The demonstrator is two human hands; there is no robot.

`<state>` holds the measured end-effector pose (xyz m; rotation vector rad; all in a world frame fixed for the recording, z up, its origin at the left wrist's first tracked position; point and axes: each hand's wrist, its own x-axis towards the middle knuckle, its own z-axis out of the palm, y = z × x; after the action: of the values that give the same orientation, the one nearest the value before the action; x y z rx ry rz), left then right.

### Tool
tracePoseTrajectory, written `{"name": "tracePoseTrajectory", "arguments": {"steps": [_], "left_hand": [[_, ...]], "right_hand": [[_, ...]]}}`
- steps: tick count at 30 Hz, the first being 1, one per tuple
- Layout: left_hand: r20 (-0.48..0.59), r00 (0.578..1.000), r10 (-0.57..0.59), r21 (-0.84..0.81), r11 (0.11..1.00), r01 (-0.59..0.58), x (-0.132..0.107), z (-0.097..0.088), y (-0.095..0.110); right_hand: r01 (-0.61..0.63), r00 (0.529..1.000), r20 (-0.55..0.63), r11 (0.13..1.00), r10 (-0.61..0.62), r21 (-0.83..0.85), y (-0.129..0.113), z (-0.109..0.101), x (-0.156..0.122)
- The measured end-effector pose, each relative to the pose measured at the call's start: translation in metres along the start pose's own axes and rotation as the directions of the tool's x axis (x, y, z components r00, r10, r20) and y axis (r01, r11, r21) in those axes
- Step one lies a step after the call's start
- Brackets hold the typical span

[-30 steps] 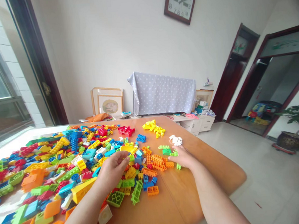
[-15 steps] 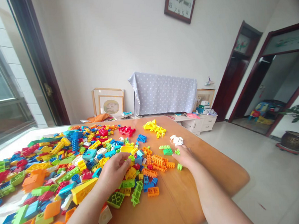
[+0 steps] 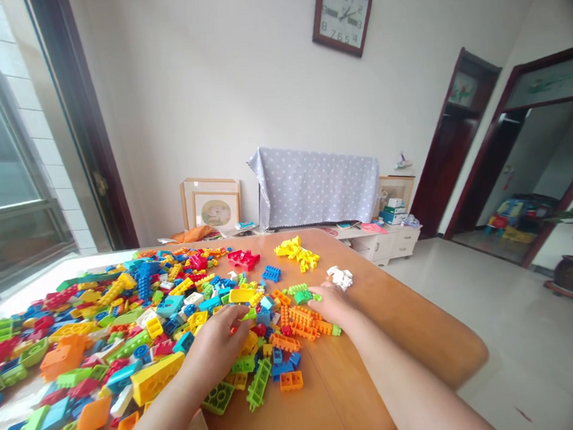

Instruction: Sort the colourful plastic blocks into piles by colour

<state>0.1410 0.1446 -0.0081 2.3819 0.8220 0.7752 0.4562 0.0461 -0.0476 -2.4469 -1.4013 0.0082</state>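
Note:
My left hand (image 3: 221,336) hovers at the right edge of a big pile of mixed plastic building bricks (image 3: 119,316); its thumb and index finger are apart, with nothing visible held between them. My right hand (image 3: 332,305) lies low over the table with fingers stretched out. Its fingertips touch green bricks (image 3: 302,296), and a small light-green piece (image 3: 317,297) sits against them. Just below, orange bricks (image 3: 303,324) form a cluster between my hands. Beyond the right fingers lies a small heap of white bricks (image 3: 341,278).
Yellow bricks (image 3: 297,253) are heaped toward the table's far edge, near a blue brick (image 3: 271,273) and red pieces (image 3: 243,259). The wooden table (image 3: 400,319) ends in a rounded corner at right. A cloth-covered object (image 3: 319,185) stands behind on a white cabinet (image 3: 394,246).
My right hand has moved left, and the green bricks at its fingers have slid left with it, up to the orange cluster. The left hand stays almost in place.

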Motion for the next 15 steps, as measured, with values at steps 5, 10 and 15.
{"name": "tracePoseTrajectory", "arguments": {"steps": [5, 10, 15], "left_hand": [[0.010, 1.000, 0.028, 0.051, 0.998, -0.029, 0.000, 0.001, -0.005], [0.026, 1.000, 0.017, 0.058, 0.998, -0.018, 0.001, 0.000, -0.005], [0.030, 1.000, -0.001, 0.059, 0.998, -0.001, 0.000, -0.001, -0.001]], "right_hand": [[0.045, 0.999, 0.013, 0.999, -0.045, -0.006, -0.007, 0.002, 0.016], [-0.007, 1.000, 0.001, 0.999, 0.007, -0.040, 0.008, 0.001, 0.029], [-0.045, 0.999, -0.012, 0.996, 0.044, -0.082, 0.027, -0.001, 0.039]]}}
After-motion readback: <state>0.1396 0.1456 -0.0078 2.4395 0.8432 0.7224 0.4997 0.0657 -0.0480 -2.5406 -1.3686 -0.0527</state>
